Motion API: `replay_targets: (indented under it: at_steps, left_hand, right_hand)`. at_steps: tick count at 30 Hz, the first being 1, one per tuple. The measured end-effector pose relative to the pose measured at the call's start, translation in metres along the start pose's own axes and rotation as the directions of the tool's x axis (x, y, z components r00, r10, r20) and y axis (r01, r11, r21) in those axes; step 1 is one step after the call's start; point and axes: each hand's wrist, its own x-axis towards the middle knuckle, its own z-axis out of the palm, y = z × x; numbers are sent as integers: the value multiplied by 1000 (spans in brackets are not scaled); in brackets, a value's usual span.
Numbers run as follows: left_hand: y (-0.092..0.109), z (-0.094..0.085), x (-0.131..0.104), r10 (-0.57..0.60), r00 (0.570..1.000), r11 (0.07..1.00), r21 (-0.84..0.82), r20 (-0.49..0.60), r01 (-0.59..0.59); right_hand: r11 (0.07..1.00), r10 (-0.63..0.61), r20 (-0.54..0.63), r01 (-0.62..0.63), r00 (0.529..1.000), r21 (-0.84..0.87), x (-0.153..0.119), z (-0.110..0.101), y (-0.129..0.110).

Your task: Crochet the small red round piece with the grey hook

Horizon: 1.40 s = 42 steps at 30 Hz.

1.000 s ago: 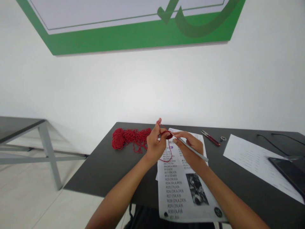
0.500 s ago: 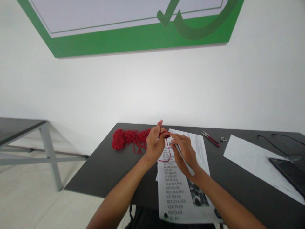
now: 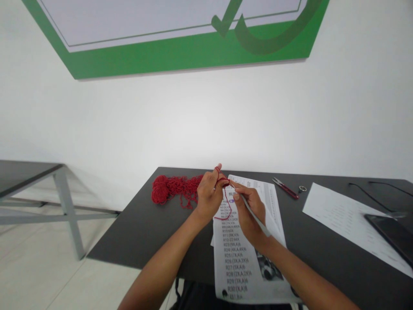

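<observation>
My left hand [image 3: 209, 192] pinches a small piece of dark red crochet work [image 3: 223, 182], with red yarn looped over its raised index finger. In my right hand [image 3: 251, 211] is a crochet hook [image 3: 256, 218] with a grey handle, held like a pen. Its thin tip meets the crochet work; the exact stitch is too small to make out. A loose yarn tail [image 3: 230, 206] hangs below the piece over the printed pattern sheet [image 3: 235, 267]. Left of my hands lies the ball of red yarn [image 3: 160, 189], with a tangle of strands [image 3: 184, 187] reaching toward my left hand.
Red-handled thread snips [image 3: 285, 188] and a small ring [image 3: 302, 188] lie to the right on the dark table [image 3: 129, 241]. Farther right are a white paper [image 3: 342, 219], a black phone-like device [image 3: 392, 234] and eyeglasses [image 3: 371, 196]. Another table [image 3: 29, 172] stands at left.
My right hand has turned and shifted slightly right, its fingers curling in more. The hook's handle end has swung right with it. My left hand stays nearly still.
</observation>
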Motion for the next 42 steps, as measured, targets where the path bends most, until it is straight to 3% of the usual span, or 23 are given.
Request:
replay_targets:
  at_steps: [2, 4, 6, 8, 11, 14, 17, 21, 23, 26, 30, 35, 42]
  left_hand:
    - [-1, 0, 1, 14, 1000, 1000, 10, 3, -14]
    - [-2, -1, 2, 0, 1000, 1000, 18, 4, 0]
    - [-3, -1, 2, -15, 1000, 1000, 17, 11, 14]
    - [-5, -1, 3, -11, 1000, 1000, 10, 24, 11]
    - [-6, 1, 1, -2, 999, 1000, 7, 33, 2]
    - [-6, 2, -1, -10, 999, 1000, 3, 33, 9]
    - [-5, 2, 0, -58, 997, 998, -22, 53, 59]
    - [-5, -4, 8, -229, 971, 962, -136, 70, 236]
    - [-3, -8, 12, -290, 948, 914, -257, 132, 315]
    - [3, -10, 12, -319, 903, 808, -416, 288, 418]
    - [11, -7, 9, -382, 846, 623, -573, 372, 533]
    - [17, -4, 10, -438, 774, 378, -687, 457, 620]
    - [21, -8, 13, -432, 791, 327, -742, 434, 586]
  right_hand:
    - [978, -150, 25, 152, 988, -140, 3, -1, 7]
    - [901, -361, 107, 376, 926, -216, 7, -2, 13]
    - [846, -450, 176, 481, 875, -230, 10, -4, 16]
    - [883, -389, 142, 412, 910, -225, 9, -3, 13]
    - [991, -63, 20, 65, 998, -118, 1, 1, 2]
    - [987, 132, 8, -132, 991, 88, -6, 3, -6]
    - [949, 188, 12, -184, 982, 256, -2, 2, -3]
    - [853, 212, 156, -260, 965, 452, 16, -5, 10]
    - [804, 173, 219, -266, 960, 532, 24, -6, 14]
    - [752, 123, 238, -247, 963, 611, 28, -4, 15]
    - [704, 132, 260, -275, 957, 655, 26, -2, 12]
    - [744, 89, 266, -241, 960, 623, 25, -3, 9]
    - [864, 36, 185, -124, 982, 488, 14, -6, 13]
